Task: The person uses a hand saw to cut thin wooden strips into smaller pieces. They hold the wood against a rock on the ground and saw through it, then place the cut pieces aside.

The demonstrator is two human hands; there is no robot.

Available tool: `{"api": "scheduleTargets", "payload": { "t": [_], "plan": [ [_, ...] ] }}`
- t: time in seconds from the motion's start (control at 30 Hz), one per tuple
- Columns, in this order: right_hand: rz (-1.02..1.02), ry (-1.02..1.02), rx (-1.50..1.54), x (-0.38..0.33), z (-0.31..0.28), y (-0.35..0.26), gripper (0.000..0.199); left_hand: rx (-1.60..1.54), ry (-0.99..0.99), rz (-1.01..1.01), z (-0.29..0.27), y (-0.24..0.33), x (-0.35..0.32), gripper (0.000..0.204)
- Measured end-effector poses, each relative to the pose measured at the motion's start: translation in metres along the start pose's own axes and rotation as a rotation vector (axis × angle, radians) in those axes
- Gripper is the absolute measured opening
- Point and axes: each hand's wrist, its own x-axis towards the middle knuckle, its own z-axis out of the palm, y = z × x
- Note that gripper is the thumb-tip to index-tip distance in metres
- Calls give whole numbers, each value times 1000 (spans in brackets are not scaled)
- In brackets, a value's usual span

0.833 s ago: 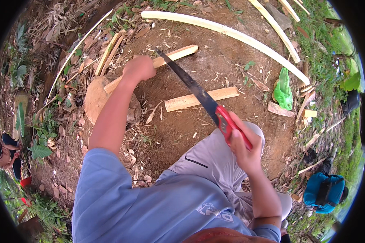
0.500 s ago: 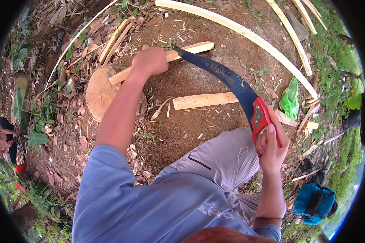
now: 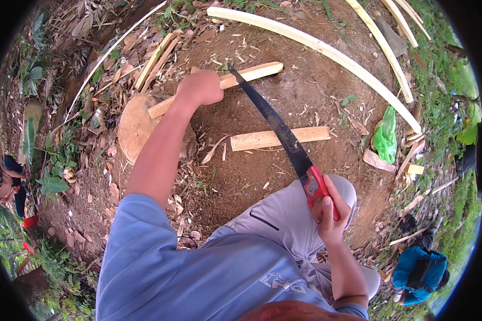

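My left hand [image 3: 201, 87] is closed round a squared wooden stick [image 3: 254, 72], whose near end rests on a round tree stump [image 3: 135, 128]. In my right hand [image 3: 333, 211] is the red handle of a curved pruning saw [image 3: 276, 120], held above my bent knee. Its dark blade slants up and left, and the tip lies at the stick just right of my left fist. Whether the teeth touch the wood I cannot tell. Beneath the blade a second short piece of wood [image 3: 310, 134] lies on the soil.
A long pale wooden strip [image 3: 316, 43] curves across the far ground, with another strip [image 3: 383, 48] beyond it. On the right lies a green plastic bag [image 3: 384, 136] near wood offcuts. One person [image 3: 8, 179] is at far left, another in teal [image 3: 419, 273] at lower right.
My right hand has drawn the saw handle left and down toward me, so the blade now stands steeper. My left hand keeps its hold on the stick.
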Motion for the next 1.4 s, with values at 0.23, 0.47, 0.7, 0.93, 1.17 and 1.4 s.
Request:
{"api": "scheduleTargets", "payload": {
  "t": [0.23,0.47,0.7,0.93,1.17,1.4],
  "plan": [
    [-122,-165,-97,17,18,-26,45,-32,-33,-4,-2,0,-4,33],
    [-58,-29,-57,22,40,-22,42,-25,-54,-14,-8,3,-9,35],
    [-235,16,162,183,149,-5,42,37,38,-10,-3,9,-11,35],
    [-317,44,207,207,170,5,39,21,5,-46,-3,8,-14,38],
    [-297,43,206,204,168,6,40,-13,-13,39,3,-3,4,38],
    [-323,33,198,206,172,1,40,-72,-61,111,4,-18,19,47]
  ]
}}
